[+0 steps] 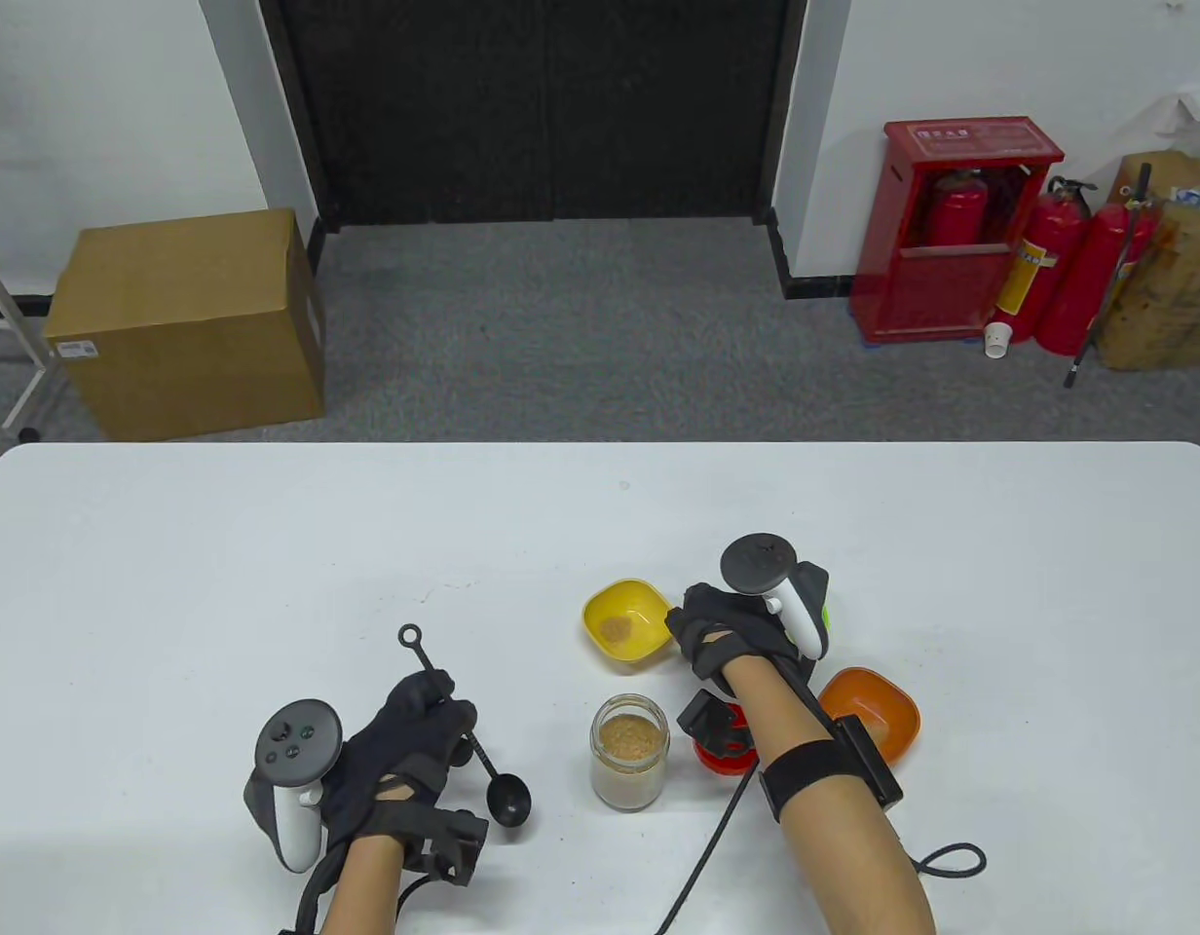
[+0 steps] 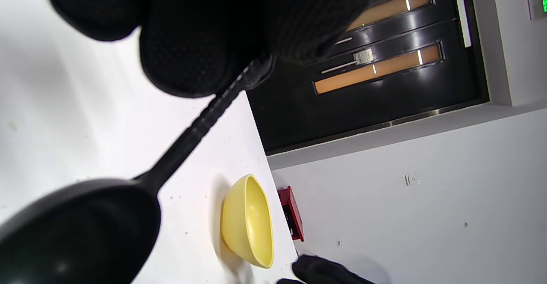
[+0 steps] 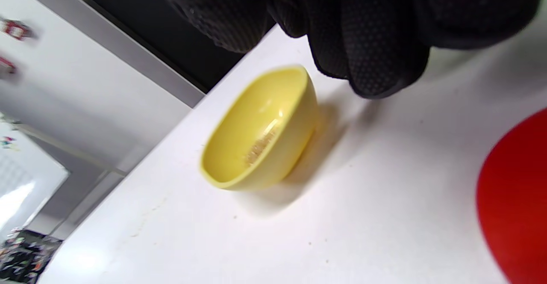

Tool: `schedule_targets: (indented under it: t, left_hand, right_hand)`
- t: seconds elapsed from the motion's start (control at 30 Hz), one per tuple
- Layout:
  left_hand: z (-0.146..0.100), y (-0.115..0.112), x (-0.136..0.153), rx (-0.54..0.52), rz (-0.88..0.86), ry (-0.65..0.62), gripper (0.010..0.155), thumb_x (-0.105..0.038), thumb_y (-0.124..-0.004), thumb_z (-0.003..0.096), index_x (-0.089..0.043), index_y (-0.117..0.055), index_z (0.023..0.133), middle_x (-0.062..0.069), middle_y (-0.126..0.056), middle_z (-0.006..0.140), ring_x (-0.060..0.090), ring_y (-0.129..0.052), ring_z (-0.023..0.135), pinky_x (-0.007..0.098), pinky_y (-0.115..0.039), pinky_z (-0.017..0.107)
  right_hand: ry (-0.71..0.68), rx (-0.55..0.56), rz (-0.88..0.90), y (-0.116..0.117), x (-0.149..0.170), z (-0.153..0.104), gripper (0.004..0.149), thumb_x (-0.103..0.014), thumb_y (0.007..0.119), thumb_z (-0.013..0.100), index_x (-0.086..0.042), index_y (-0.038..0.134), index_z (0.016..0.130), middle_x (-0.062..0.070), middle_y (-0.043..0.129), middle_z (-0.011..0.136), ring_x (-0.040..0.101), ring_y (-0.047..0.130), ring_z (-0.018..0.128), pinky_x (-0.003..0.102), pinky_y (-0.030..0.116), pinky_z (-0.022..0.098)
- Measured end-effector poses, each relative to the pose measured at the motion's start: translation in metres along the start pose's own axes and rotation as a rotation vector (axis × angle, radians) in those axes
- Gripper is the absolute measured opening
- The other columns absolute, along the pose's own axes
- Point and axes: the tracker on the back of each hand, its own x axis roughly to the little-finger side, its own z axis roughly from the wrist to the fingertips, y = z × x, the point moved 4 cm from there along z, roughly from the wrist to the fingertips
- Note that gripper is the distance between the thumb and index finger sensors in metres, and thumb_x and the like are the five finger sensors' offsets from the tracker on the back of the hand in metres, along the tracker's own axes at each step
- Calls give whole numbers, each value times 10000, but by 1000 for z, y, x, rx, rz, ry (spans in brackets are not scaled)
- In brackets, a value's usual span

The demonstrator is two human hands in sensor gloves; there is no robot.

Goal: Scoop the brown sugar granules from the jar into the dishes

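Table view showed our left hand point(image 1: 405, 750) pinching the long black plastic scoop point(image 1: 468, 735) mid-handle, its empty bowl hanging below the grip. The open glass jar of brown sugar granules point(image 1: 629, 750) stood right of that grip. We judged the jar slippery, breakable and best steadied round its wall; the loose grains spill easily. Our right hand point(image 1: 731, 633) rested beside the yellow square plastic dish point(image 1: 627, 623), fingers curled; what it held we could not tell.

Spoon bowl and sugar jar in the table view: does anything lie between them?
Nothing; in the table view bare white table separates the black spoon's bowl from the jar.
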Motion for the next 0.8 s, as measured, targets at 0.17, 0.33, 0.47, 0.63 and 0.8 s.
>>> schedule_targets:
  t: [0.17,0.33,0.47,0.63,0.8]
  left_hand:
    - [8,-6,-7,3,74,5,538,-299,-893,522,-118,-736,1003,84,-984,801,242,-1050,519,512,-829,466]
    - [21,-7,-6,37,146,77,525,-314,-899,525,-122,-764,995,85,-1003,780,234,-1058,487,505,-838,448]
    - [31,-6,-5,45,253,131,508,-317,-912,517,-118,-800,971,86,-1021,757,230,-1065,460,503,-845,430]
    - [40,-17,8,95,358,209,490,-318,-928,506,-110,-837,941,89,-1032,734,232,-1067,440,504,-845,420]
    - [44,-25,13,97,431,228,476,-327,-941,496,-112,-864,914,82,-1043,711,222,-1071,423,496,-850,413]
  right_hand:
    - [-149,92,-31,-27,-4,-43,569,-266,790,547,36,659,1011,348,808,909,495,882,613,636,784,347]
    - [-226,119,-24,-43,10,-84,531,-267,792,548,20,716,988,348,818,904,500,880,617,642,780,354]
    - [-283,164,-23,-49,23,-112,524,-269,795,546,18,730,979,341,829,898,500,883,615,645,781,355]
    - [-332,195,-39,-42,34,-131,502,-273,800,545,4,764,963,331,847,889,504,884,614,650,779,360]
    - [-345,196,-76,-33,40,-135,487,-278,803,545,-8,788,950,322,858,887,506,885,617,654,777,364]
